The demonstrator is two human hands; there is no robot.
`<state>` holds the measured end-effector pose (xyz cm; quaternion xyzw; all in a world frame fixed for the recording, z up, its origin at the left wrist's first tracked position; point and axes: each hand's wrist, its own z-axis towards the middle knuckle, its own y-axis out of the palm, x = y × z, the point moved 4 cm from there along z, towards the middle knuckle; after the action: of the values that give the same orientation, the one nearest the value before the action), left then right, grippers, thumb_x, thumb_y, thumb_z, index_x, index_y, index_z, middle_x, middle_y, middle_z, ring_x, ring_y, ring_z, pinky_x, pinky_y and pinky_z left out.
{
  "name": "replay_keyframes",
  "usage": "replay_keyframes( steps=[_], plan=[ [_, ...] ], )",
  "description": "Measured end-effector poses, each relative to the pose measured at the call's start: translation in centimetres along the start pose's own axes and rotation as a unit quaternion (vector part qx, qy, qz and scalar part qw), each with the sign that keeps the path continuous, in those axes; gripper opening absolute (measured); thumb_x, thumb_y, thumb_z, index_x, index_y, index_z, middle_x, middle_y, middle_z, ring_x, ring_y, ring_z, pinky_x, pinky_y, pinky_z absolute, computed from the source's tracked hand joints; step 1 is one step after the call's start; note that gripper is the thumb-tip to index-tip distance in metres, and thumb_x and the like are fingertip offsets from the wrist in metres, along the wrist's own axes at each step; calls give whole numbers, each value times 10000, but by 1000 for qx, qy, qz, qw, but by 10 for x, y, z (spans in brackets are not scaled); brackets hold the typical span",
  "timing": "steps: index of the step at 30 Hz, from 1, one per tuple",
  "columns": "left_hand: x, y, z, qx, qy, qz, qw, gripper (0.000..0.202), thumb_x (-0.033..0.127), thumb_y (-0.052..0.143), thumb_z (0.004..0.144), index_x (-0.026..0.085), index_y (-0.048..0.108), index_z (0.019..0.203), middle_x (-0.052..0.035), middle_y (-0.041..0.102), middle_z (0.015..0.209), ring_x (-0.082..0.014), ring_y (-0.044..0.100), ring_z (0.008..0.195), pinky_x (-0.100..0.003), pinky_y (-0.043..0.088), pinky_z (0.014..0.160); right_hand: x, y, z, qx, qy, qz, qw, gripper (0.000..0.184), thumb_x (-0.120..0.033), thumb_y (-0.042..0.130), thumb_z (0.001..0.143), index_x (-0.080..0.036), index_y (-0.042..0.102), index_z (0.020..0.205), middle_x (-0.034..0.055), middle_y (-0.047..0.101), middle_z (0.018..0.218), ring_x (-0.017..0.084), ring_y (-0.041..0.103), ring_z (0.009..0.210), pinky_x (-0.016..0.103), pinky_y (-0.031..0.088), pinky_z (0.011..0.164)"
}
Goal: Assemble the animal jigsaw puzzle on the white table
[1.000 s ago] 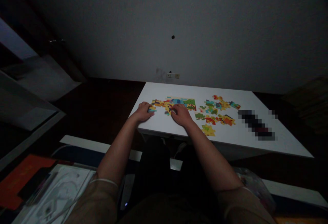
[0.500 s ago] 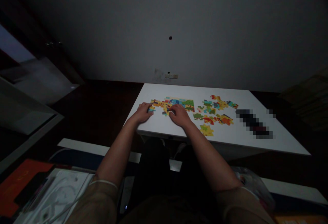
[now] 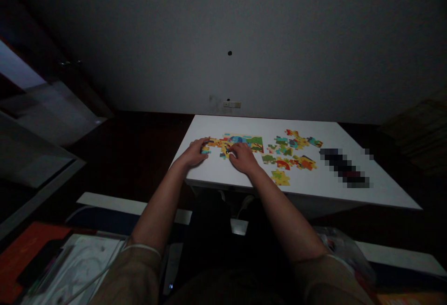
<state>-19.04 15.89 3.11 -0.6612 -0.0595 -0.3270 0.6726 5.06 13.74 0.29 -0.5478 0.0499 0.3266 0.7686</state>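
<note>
A partly joined colourful jigsaw (image 3: 244,141) lies on the white table (image 3: 314,184) near its left end. My left hand (image 3: 193,152) rests at the jigsaw's left edge, fingers curled on a small blue and yellow piece (image 3: 205,149). My right hand (image 3: 242,158) lies on the jigsaw's front edge, fingers bent down and pressing on the pieces there. Loose pieces (image 3: 291,152) lie scattered to the right of that hand, and one yellow piece (image 3: 280,177) sits nearer the table's front edge.
A dark blurred-out object (image 3: 344,167) lies on the table's right part. A grey wall with a socket plate (image 3: 232,105) stands behind. White papers and an orange sheet (image 3: 52,263) lie at my lower left. The floor around is dark.
The view has drifted slightly; both hands stay at the jigsaw, with the left fingers shifted a little toward the small piece.
</note>
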Motion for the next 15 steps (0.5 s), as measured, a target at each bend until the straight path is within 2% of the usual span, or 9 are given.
replay_keyframes(
  steps=[8, 15],
  plan=[
    [3, -3, 6, 10, -8, -11, 1000, 771, 161, 700, 754, 221, 464, 1485, -143, 558, 1448, -311, 526, 1329, -502, 411, 1146, -1, -2, 0, -15, 14, -3, 1000, 276, -226, 573, 905, -201, 708, 1144, 111, 662, 1169, 288, 550, 1139, 451, 422, 1032],
    [2, -1, 6, 8, 8, -15, 1000, 752, 182, 668, 784, 178, 451, 1504, -146, 544, 1487, -285, 544, 1335, -442, 429, 1153, 0, 0, 0, -3, 11, -1, 1000, 266, -231, 570, 904, -208, 708, 1130, 114, 656, 1154, 294, 553, 1123, 463, 434, 1019]
  ],
)
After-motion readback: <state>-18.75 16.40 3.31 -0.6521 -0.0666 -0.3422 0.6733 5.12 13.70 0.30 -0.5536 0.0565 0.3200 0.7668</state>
